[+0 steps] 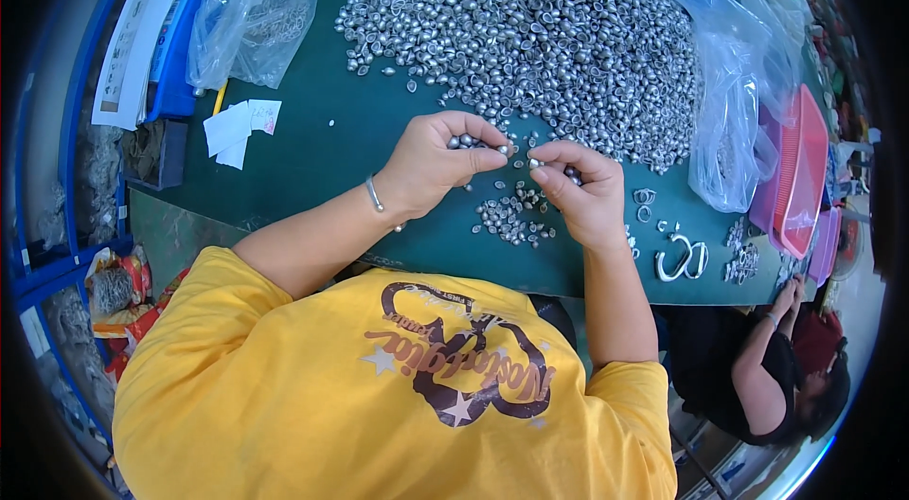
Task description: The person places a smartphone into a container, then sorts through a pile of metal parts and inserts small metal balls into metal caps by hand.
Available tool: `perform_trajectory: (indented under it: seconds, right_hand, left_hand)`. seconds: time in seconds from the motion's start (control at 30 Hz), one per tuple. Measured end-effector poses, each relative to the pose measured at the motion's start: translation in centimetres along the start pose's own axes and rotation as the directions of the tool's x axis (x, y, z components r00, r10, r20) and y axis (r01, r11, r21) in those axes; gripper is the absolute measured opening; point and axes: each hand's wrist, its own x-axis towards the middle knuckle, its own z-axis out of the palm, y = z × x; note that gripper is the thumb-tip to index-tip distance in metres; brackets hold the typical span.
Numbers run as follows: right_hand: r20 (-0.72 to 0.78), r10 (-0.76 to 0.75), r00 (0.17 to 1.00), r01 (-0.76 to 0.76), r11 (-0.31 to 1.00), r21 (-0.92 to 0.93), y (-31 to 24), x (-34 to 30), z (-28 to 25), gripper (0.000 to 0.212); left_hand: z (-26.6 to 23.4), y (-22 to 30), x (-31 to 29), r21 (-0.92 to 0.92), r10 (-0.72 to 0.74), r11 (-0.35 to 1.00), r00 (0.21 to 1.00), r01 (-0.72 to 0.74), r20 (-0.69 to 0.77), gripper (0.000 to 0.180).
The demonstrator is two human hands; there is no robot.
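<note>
– In the head view, where's the left hand [421, 164]?
– On the near side of the big heap [530, 36], thumb and forefinger pinching a small silver piece [505, 151], more pieces [462, 141] cupped behind
– And the right hand [589, 197]?
– Also nearside of the heap, thumb and forefinger pinching another piece [535, 163]; a small pile [511, 220] lies nearer still

Parts heap [530, 36] left of basket [803, 173]

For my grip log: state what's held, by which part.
Small, rounded, silvery metal pieces: several in the left hand, at least one pinched by the right hand. Which part is gripped is too small to tell.
</note>
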Motion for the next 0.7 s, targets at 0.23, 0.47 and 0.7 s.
perform_trajectory:
  seconds: [0.23, 0.47, 0.7]
  right_hand:
    - [0.251, 0.103, 0.963, -0.269, 0.487, 0.831, 0.9, 0.7, -0.8, 0.013]
    - [0.022, -0.252, 0.968, 0.185, 0.647, -0.739, 2.0, 4.7, 2.0, 0.013]
    - [0.003, -0.286, 0.958, 0.141, 0.466, -0.874, 1.2, 4.7, 2.2, 0.015]
  left_hand:
    - [-1.9, 0.2, -0.4, -0.457, -0.050, 0.884, 0.992, 0.096, 0.112, 0.008]
    - [-2.2, 0.7, 0.3, -0.285, -0.049, 0.958, 0.997, 0.029, -0.062, 0.019]
    - [-2.6, 0.7, 2.7, 0.755, 0.466, 0.594, 0.884, -0.278, -0.041, 0.009]
